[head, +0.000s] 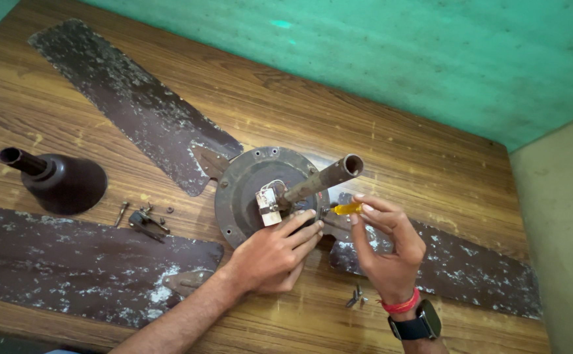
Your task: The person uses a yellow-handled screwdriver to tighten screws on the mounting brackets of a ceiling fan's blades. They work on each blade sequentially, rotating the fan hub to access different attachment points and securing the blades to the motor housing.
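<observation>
1. Screwdriver (347, 209): small, with a yellow handle, it lies roughly level, its long axis running left to right across the view. The tip points left, toward the base of the rusty down-rod (319, 179); the handle end sits in the right hand
2. Right hand (386, 244): thumb and fingertips are pinched shut on the yellow handle, the remaining fingers loosely curled. The work point lies directly to the left of this grip, close by, in line with the tool's axis
3. Left hand (274, 254): laid flat and spread on the near rim of the motor housing (244, 190), fingers extended toward the rod base. It grasps nothing; it presses on the housing. Its fingertips are just beside the screwdriver tip, so both hands are about equally near the work point
4. Down-rod: rises from the housing centre and leans up and to the right, above the screwdriver. A white capacitor block (267, 205) with wires sits at its base, left of the tip
5. Surroundings: three worn brown blades (129, 105) radiate from the housing over the wooden table (404, 151). A brown canopy cup (63, 180) stands well to the left, a bracket and screws (147, 221) near it; more loose screws (356, 298) lie beside the right wrist
</observation>
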